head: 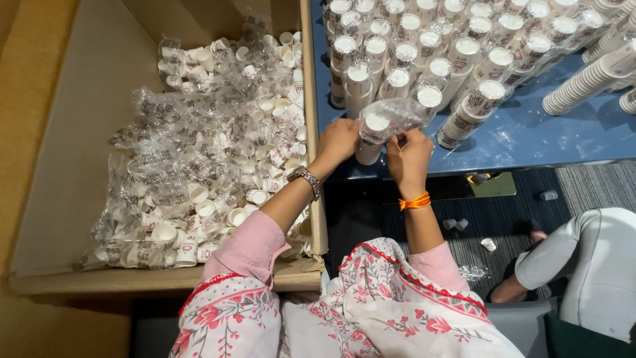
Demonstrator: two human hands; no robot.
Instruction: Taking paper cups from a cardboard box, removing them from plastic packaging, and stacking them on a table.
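Observation:
My left hand point(338, 141) and my right hand point(409, 154) both grip a short stack of white paper cups point(373, 136) at the near edge of the blue table point(530, 136). A clear plastic sleeve point(401, 114) covers the stack's far end, and my right fingers pinch it. A metal watch sits on my left wrist, an orange thread band on my right.
Several plastic-wrapped cup stacks point(424, 46) stand on the table, with long unwrapped stacks point(589, 76) at the right. A big cardboard box point(79, 152) on my left holds wrapped cup packs point(205, 152). Another person's leg point(576, 252) is at lower right; loose cups lie on the carpet point(488, 244).

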